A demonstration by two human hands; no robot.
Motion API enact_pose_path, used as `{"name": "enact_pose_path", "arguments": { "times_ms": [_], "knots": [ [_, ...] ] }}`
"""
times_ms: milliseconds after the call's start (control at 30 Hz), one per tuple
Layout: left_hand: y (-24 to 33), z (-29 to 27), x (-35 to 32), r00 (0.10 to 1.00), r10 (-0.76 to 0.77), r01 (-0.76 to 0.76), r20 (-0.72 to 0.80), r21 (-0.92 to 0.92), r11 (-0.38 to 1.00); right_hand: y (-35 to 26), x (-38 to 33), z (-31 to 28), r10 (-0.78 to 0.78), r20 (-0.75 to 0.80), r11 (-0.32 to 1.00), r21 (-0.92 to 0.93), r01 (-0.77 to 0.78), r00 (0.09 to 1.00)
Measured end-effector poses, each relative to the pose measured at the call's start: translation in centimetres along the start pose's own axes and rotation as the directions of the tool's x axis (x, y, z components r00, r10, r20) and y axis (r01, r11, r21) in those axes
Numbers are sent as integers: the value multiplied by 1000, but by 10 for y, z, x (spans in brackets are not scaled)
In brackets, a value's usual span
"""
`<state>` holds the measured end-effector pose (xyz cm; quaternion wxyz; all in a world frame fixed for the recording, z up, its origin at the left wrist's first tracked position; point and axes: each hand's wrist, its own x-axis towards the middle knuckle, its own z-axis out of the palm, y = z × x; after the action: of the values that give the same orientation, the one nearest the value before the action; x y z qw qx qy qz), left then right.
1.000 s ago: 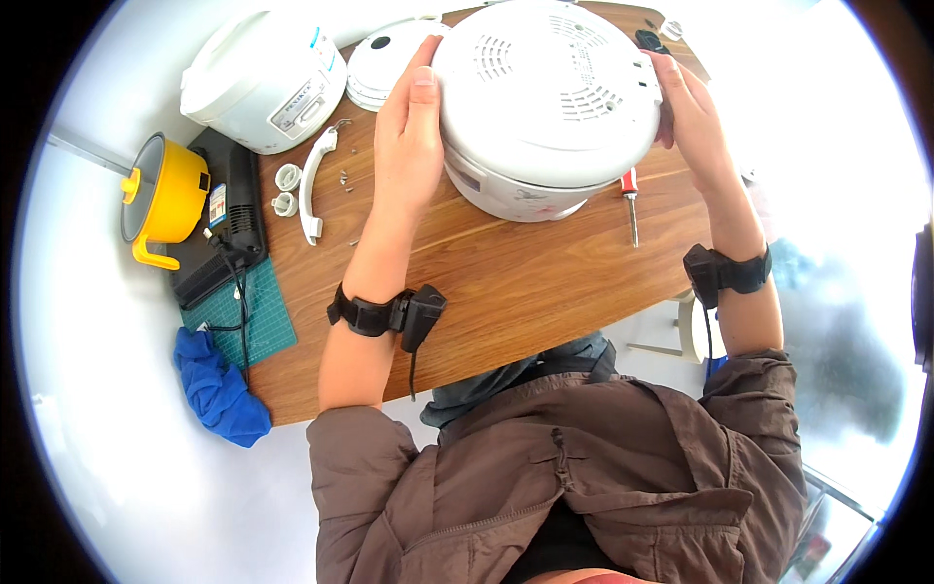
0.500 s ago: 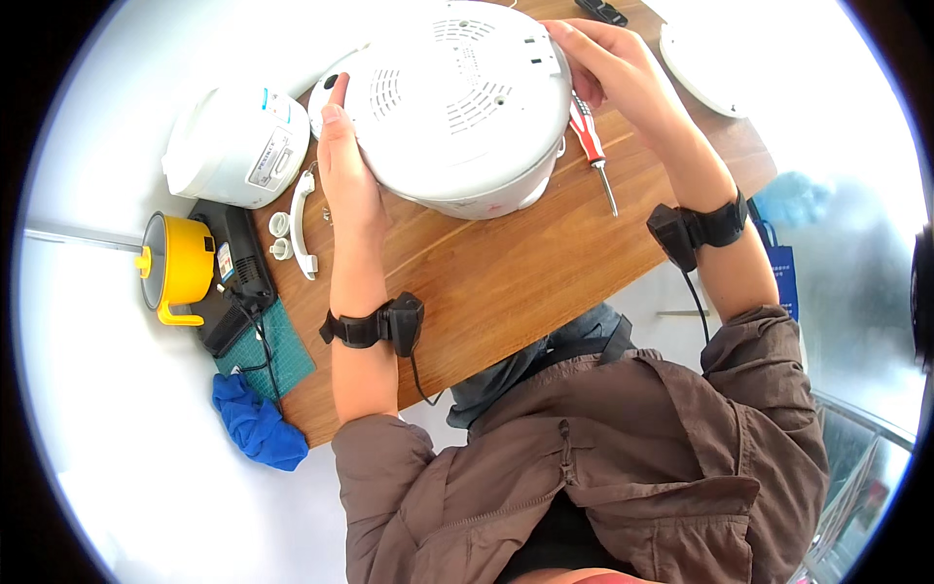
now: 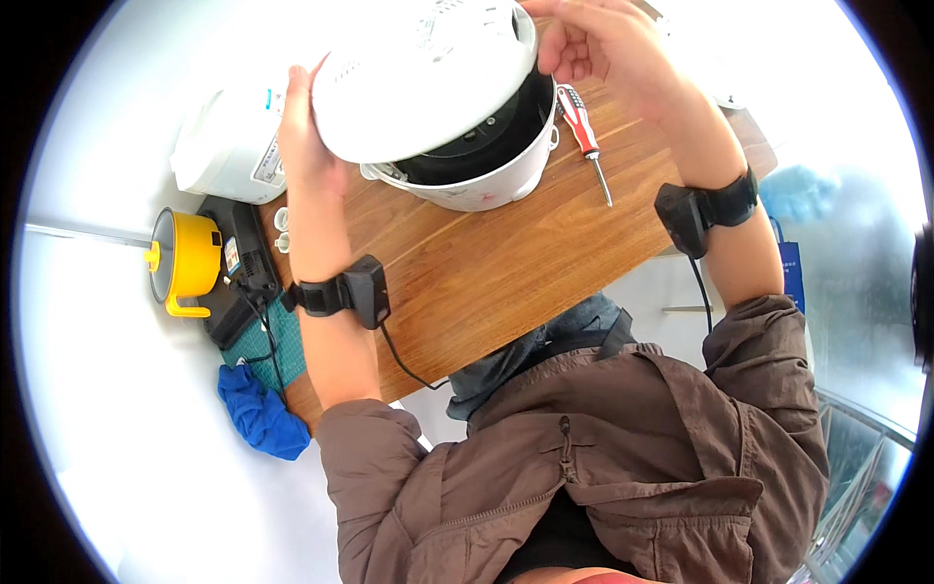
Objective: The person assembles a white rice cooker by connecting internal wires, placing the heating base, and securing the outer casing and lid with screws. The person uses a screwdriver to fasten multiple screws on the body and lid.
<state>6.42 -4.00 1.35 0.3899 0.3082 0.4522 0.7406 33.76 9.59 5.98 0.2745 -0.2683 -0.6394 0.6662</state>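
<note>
A white rice cooker body [image 3: 491, 195] stands on the wooden table, its dark inside showing. Above it tilts the round vented bottom cover [image 3: 418, 97], raised along the near edge and apart from the body there. My left hand [image 3: 309, 146] grips the cover's left rim, with the fingers partly hidden behind it. At the far right rim, my right hand [image 3: 603, 54] pinches the cover with its thumb and forefinger, the other fingers curled. A red-and-white screwdriver [image 3: 581, 127] lies on the table just below my right hand, right of the body.
Left of the cooker stands another white appliance [image 3: 229, 146]. Two small white caps [image 3: 282, 231] lie beside my left forearm. Farther left are a yellow pot [image 3: 190, 258], a black case [image 3: 243, 282], a green mat [image 3: 263, 341] and a blue cloth [image 3: 263, 414] at the table's edge.
The bottom cover has lifted off the cooker body and shifted to the left with my hands, exposing the dark inside. My left forearm now hides the white handle.
</note>
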Motion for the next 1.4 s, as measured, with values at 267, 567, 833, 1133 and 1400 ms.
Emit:
{"name": "enact_pose_path", "arguments": {
  "times_ms": [267,567,833,1133,1400],
  "knots": [
    [44,-10,31,988,-140,143,68,-42,989,-24,16,-12,-136,86,987,99,127,987],
    [75,-35,57,890,-206,327,406,-256,910,-36,33,13,-266,33,957,133,259,963],
    [39,-51,78,982,-134,164,133,-241,957,-26,32,18,-475,-22,830,-344,440,880],
    [28,-44,77,942,-243,278,231,-135,951,0,53,11,-470,-17,861,-227,455,882],
    [20,-57,82,902,-258,294,346,-54,954,7,38,31,-343,-119,934,-149,325,932]
  ]
}}
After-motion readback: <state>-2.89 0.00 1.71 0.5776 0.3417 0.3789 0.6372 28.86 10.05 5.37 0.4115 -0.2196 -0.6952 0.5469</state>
